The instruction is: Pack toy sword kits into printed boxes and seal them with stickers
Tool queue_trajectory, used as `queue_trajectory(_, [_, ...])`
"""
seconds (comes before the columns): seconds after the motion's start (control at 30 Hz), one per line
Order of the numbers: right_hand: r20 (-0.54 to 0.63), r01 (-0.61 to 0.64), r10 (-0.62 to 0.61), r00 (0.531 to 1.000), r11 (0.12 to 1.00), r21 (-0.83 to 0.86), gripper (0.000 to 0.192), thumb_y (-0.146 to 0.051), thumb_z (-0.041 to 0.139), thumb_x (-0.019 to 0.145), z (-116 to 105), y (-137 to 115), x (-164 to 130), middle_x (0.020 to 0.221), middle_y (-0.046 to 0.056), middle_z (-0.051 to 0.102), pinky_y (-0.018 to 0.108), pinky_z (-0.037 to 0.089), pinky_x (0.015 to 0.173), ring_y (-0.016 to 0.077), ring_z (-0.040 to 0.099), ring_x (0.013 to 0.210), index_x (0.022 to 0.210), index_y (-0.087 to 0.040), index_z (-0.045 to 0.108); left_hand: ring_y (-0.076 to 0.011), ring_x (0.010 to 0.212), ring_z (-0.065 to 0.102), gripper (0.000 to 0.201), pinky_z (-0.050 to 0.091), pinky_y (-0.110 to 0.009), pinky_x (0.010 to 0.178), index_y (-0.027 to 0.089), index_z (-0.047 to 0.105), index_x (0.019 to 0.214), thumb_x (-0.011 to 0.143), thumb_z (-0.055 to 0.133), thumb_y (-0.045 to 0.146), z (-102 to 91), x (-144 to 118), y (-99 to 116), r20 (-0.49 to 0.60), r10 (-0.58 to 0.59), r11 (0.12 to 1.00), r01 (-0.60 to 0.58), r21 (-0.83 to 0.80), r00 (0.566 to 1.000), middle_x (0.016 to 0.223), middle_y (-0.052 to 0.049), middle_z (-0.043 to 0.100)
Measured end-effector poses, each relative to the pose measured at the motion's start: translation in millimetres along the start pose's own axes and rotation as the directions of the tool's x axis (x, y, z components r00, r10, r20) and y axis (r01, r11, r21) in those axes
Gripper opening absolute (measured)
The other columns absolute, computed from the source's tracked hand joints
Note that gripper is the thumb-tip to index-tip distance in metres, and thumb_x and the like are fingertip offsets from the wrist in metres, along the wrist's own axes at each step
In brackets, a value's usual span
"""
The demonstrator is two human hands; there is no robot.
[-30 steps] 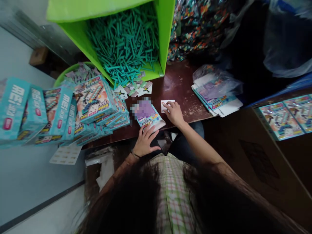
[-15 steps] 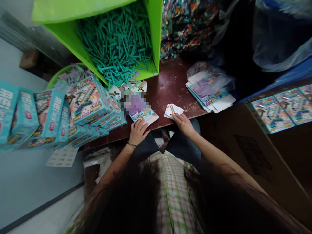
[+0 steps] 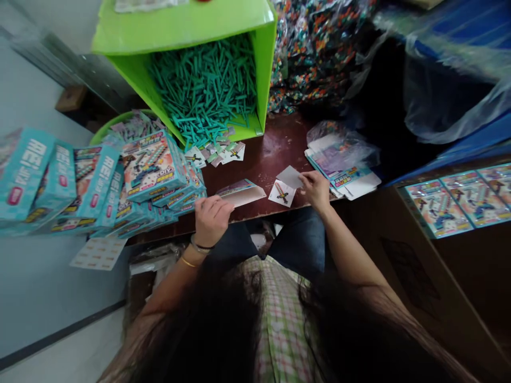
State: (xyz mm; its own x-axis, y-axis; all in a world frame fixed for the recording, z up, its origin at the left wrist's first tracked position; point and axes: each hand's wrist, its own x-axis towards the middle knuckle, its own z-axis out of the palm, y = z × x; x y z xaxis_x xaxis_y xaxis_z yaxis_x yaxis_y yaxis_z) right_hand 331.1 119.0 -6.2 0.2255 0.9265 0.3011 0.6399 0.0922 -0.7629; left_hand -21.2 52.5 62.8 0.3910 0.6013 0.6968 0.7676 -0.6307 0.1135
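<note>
My left hand (image 3: 213,217) is closed on the near left end of a flat printed box (image 3: 244,193), which stands tilted up at the table's front edge with its white open end facing right. My right hand (image 3: 316,189) pinches a small white card (image 3: 290,176) by its right edge and holds it just above the table. Below that lies another card (image 3: 282,194), printed with a sword. More sword cards and small foil packets (image 3: 219,152) lie beyond the box.
A green bin (image 3: 265,80) full of teal sticks stands at the back. Finished-looking blue boxes (image 3: 149,162) are stacked on the left. Flattened boxes (image 3: 343,165) under clear plastic lie to the right, beside a brown carton (image 3: 399,250). Bags of coloured pieces (image 3: 315,48) are behind.
My right hand has lifted a card from the small pile and moved right. My left hand has tilted the box up from lying flat. The whole view has shifted slightly.
</note>
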Motion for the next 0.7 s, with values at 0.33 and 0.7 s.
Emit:
queue_trajectory(0.33, [0.002, 0.259, -0.272, 0.962, 0.921, 0.29, 0.031, -0.056, 0.063, 0.098, -32.9, -121.6, -8.6, 0.088, 0.005, 0.07, 0.046, 0.057, 0.084, 0.0254, 0.066, 0.089, 0.088, -0.028, 0.073, -0.017, 0.083, 0.061, 0.025, 0.044, -0.034, 0.08, 0.024, 0.073, 0.087, 0.103, 0.054, 0.019, -7.8, 23.7, -2.8, 0.039, 0.088, 0.994, -0.085, -0.074, 0.995, 0.084, -0.002, 0.069])
queue_trajectory(0.7, [0.415, 0.577, -0.618, 0.668, 0.782, 0.236, 0.04, -0.048, 0.057, 0.103, 43.0, -129.6, 9.3, 0.148, 0.009, 0.061, 0.05, 0.045, 0.113, 0.0298, 0.055, 0.136, 0.136, -0.03, 0.07, -0.018, 0.098, 0.061, 0.019, 0.052, -0.031, 0.083, 0.025, 0.076, 0.091, 0.099, 0.06, 0.019, -9.5, 8.6, -9.6, -0.021, -0.044, 0.986, 0.04, -0.159, 0.999, 0.104, -0.006, 0.064])
